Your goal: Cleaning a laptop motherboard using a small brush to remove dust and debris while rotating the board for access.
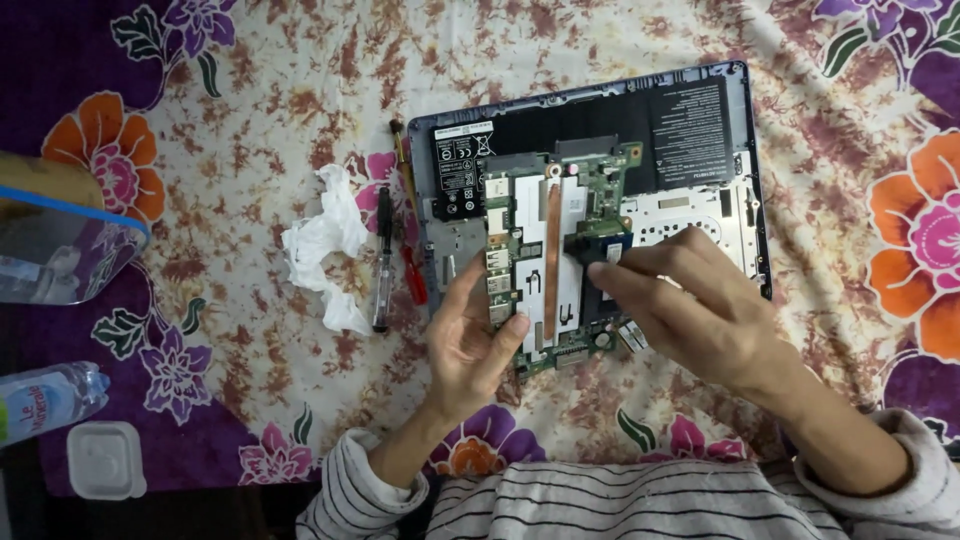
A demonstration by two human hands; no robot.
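Note:
An opened laptop base [745, 200] lies on a flowered cloth, its black battery [600, 125] at the far side. A green circuit board [560, 250] with a copper heat pipe [552, 260] is held over it. My left hand [470, 340] grips the board's near left edge, by the metal ports. My right hand [690, 300] pinches a small dark part [585, 248] at the middle of the board.
Left of the laptop lie a crumpled white tissue [325, 240], a black tool [383, 260] and a red-handled screwdriver [410, 230]. A clear plastic box with a blue rim [60, 250], a water bottle [50, 400] and a small white tub [103, 460] are at the far left.

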